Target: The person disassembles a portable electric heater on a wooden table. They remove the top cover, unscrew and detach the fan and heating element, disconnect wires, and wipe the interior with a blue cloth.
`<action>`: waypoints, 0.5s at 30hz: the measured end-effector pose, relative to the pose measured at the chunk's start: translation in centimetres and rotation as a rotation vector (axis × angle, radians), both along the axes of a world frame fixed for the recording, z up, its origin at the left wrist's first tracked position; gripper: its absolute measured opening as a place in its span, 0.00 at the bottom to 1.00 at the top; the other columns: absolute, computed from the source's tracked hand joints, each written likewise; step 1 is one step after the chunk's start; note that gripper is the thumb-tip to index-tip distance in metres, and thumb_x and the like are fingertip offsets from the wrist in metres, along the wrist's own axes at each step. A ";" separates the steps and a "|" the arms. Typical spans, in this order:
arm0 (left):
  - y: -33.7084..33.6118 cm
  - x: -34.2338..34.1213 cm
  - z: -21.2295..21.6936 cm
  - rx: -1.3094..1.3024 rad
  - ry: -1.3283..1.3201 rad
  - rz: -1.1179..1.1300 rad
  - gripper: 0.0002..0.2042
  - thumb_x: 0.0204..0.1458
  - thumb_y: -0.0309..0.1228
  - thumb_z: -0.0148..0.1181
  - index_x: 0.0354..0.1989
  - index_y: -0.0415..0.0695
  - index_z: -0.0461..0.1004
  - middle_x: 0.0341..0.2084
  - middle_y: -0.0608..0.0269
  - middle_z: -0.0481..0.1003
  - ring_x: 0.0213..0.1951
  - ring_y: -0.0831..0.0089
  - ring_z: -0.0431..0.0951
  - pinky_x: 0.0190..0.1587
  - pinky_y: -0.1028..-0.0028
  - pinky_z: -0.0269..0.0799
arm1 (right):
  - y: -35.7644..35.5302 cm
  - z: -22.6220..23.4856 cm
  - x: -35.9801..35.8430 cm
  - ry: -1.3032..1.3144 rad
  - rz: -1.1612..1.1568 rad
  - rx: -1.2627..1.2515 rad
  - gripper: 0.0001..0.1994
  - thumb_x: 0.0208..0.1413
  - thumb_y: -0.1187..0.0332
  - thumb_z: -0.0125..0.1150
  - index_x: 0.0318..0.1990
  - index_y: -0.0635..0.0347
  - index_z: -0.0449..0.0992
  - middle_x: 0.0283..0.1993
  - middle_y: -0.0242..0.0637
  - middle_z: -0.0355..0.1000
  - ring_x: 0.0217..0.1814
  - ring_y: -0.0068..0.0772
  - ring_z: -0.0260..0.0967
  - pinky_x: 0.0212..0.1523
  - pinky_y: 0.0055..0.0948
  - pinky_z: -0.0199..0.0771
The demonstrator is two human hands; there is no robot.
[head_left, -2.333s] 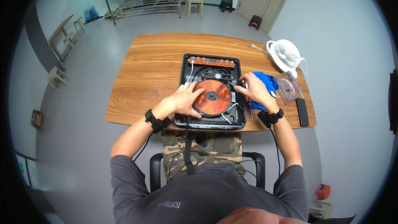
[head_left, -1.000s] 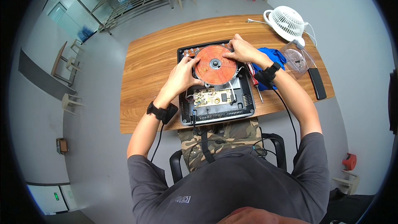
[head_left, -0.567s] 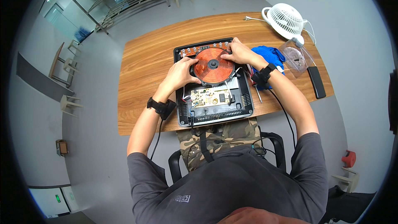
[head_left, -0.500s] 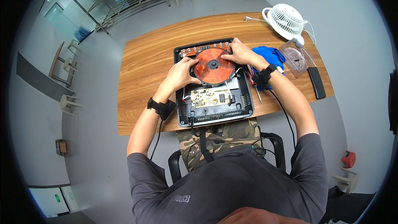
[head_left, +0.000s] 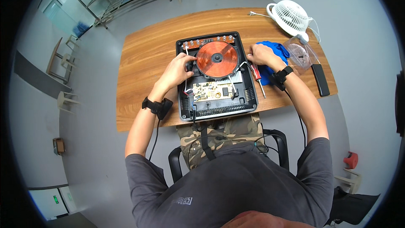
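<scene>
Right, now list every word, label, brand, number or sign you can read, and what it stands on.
Nothing is clear enough to quote.
Dark grey shirt: small pale print with a square emblem; too small to read surely.
Pale panel, lower left: lit green sign; too small to read.
Cream circuit board: any markings are too small to read.

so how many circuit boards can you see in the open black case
2: an orange strip board beyond the round copper-coloured coil, and a cream rectangular board on its near side; others may be hidden under it.
</scene>
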State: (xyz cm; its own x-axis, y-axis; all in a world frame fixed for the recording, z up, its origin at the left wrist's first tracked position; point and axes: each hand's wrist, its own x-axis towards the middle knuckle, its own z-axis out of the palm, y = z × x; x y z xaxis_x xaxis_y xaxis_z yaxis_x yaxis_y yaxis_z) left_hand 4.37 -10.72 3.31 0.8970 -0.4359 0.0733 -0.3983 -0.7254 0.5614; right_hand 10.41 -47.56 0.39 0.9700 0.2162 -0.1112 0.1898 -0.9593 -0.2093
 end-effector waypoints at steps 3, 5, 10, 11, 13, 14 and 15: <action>0.7 -0.7 -0.6 -0.030 -0.056 0.001 0.18 0.53 0.26 0.63 0.54 0.40 0.75 0.41 0.51 0.75 0.41 0.54 0.78 0.47 0.62 0.75 | 0.9 -0.2 -0.7 0.024 0.030 -0.168 0.18 0.52 0.55 0.65 0.37 0.63 0.82 0.39 0.53 0.80 0.44 0.54 0.80 0.44 0.46 0.80; 1.1 -1.1 -1.0 -0.115 -0.045 0.014 0.18 0.55 0.26 0.61 0.55 0.40 0.73 0.40 0.51 0.76 0.41 0.54 0.79 0.47 0.61 0.75 | 1.1 -0.8 -0.8 0.021 0.047 -0.220 0.19 0.52 0.54 0.65 0.37 0.64 0.83 0.40 0.54 0.80 0.45 0.54 0.80 0.45 0.45 0.80; 1.6 -2.4 0.0 -0.168 -0.074 0.042 0.18 0.58 0.27 0.57 0.57 0.40 0.71 0.37 0.50 0.79 0.39 0.54 0.80 0.46 0.61 0.75 | 0.3 -0.1 -0.4 0.027 0.033 -0.156 0.22 0.48 0.51 0.66 0.38 0.63 0.84 0.40 0.55 0.80 0.44 0.55 0.80 0.45 0.46 0.80; 1.8 -2.5 0.2 -0.179 -0.062 0.052 0.17 0.59 0.27 0.57 0.57 0.39 0.72 0.36 0.50 0.80 0.38 0.55 0.81 0.45 0.61 0.76 | -0.1 0.2 -0.4 0.006 0.027 -0.123 0.22 0.48 0.50 0.66 0.38 0.63 0.84 0.40 0.56 0.80 0.44 0.55 0.79 0.45 0.46 0.80; 1.8 -2.5 0.5 -0.203 -0.071 0.052 0.17 0.58 0.28 0.58 0.56 0.39 0.73 0.36 0.50 0.80 0.37 0.56 0.81 0.44 0.62 0.76 | -1.2 1.0 -0.5 -0.059 0.022 -0.071 0.23 0.48 0.49 0.66 0.38 0.63 0.83 0.39 0.57 0.79 0.45 0.56 0.79 0.46 0.47 0.79; 1.7 -2.6 0.7 -0.214 -0.074 0.053 0.17 0.58 0.28 0.58 0.55 0.38 0.73 0.36 0.50 0.80 0.37 0.57 0.81 0.44 0.62 0.76 | -1.9 1.6 -0.9 -0.090 0.004 -0.050 0.23 0.48 0.48 0.66 0.38 0.63 0.83 0.38 0.57 0.80 0.44 0.56 0.79 0.47 0.47 0.78; 1.3 -2.8 1.1 -0.223 -0.084 0.058 0.15 0.58 0.28 0.58 0.53 0.37 0.75 0.36 0.50 0.80 0.36 0.58 0.81 0.43 0.63 0.76 | -2.5 2.9 -1.5 -0.094 -0.024 -0.034 0.24 0.48 0.48 0.66 0.38 0.63 0.83 0.38 0.57 0.80 0.44 0.56 0.79 0.47 0.47 0.78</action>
State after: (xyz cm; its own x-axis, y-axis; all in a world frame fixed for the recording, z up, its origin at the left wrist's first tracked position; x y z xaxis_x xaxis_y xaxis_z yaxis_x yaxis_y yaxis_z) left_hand 1.61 -9.38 4.42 0.9067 -0.3484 0.2378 -0.4120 -0.6102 0.6767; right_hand 8.94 -50.07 3.27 0.9814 0.1900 -0.0266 0.1836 -0.9701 -0.1586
